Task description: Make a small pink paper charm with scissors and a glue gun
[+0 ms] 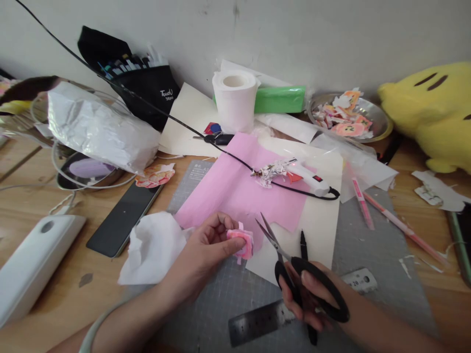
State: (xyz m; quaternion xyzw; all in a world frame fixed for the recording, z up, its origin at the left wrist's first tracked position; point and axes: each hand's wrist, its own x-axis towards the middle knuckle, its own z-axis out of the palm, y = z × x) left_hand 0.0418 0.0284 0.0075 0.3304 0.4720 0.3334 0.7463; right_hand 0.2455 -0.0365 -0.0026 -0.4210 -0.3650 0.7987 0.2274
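Between the thumb and fingers of my left hand [209, 245] is a small pink paper piece [243, 243], layered, with thin strips poking out above and below. My right hand [309, 294] has its fingers through the black handles of a pair of scissors [274, 240]. The blades are parted and point up and left, a short way right of the pink piece, not touching it. Beneath both hands lies a grey cutting mat [206, 314]. A metal ruler [257, 321] and a black pen [303, 245] lie partly hidden under my right hand.
A glue gun [305, 179] with its cable rests on pink paper [221, 189]. Crumpled tissue [152, 250] and a phone [123, 220] lie left. Behind stand a paper roll [235, 103] and a metal bowl [382, 117] of paper cutouts. A yellow plush [434, 113] sits right.
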